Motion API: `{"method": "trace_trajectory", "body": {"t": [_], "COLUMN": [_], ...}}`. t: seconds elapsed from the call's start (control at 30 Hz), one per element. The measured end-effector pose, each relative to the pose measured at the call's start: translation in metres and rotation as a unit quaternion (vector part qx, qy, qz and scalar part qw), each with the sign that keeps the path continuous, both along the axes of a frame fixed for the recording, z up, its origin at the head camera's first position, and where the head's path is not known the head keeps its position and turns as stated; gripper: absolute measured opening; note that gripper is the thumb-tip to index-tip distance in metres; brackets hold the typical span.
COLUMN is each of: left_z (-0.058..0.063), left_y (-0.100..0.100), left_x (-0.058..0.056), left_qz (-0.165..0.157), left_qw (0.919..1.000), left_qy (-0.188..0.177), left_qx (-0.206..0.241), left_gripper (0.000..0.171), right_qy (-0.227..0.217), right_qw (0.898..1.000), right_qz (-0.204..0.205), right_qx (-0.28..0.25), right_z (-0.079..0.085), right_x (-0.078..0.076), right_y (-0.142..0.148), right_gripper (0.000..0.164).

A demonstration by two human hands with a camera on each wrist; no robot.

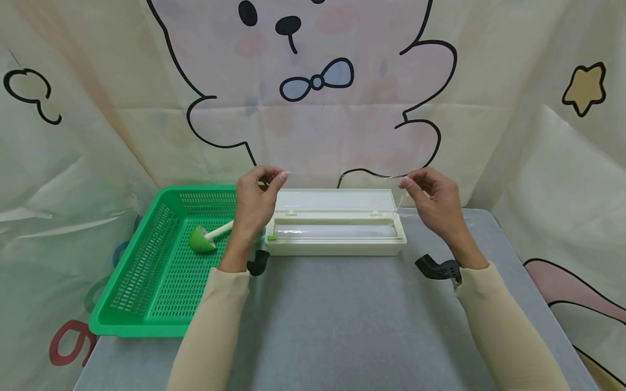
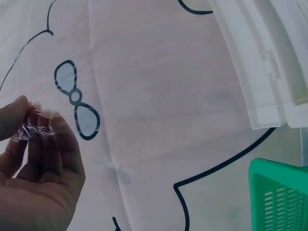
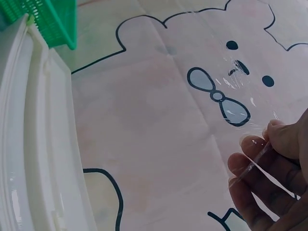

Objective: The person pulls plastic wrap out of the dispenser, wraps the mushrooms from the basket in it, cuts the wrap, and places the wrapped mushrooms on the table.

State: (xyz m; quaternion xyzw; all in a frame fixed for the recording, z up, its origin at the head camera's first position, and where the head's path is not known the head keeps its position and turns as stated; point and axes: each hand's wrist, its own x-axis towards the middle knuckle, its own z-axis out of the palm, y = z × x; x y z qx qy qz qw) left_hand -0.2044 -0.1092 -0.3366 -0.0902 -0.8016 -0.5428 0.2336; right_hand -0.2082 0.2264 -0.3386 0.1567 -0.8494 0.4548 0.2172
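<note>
Clear cling film (image 2: 36, 129) is pinched between the thumb and fingers of my left hand (image 1: 256, 198), its gathered edge lying over the fingers. My right hand (image 1: 437, 202) pinches the film's other edge (image 3: 252, 166) in the same way. Both hands are raised above and behind a white cling film dispenser (image 1: 337, 249), one to each side. Its lid (image 1: 337, 200) stands open at the back, with a roll of film (image 1: 335, 232) visible inside. The sheet between the hands is nearly invisible in the head view; glints show it in the right wrist view.
A green slotted basket (image 1: 168, 320) stands at the left of the grey table (image 1: 352, 326), partly behind my left arm. In it lies a utensil with a rounded green head (image 1: 199, 240) and a pale handle. A patterned curtain (image 1: 313, 130) hangs close behind the table.
</note>
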Motion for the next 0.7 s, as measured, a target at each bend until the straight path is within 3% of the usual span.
{"method": "trace_trajectory", "body": {"t": [0.7], "left_z": [0.028], "left_y": [-0.001], "left_x": [0.018], "left_qz": [-0.019], "left_qw": [0.9985], "left_qy": [0.051], "left_qx": [0.011], "left_gripper": [0.013], "right_qy": [0.059], "right_qw": [0.997], "right_qz": [0.025], "right_qx": [-0.039], "right_z": [0.030], "right_x": [0.015], "right_y": [0.000], "right_gripper": [0.009]}}
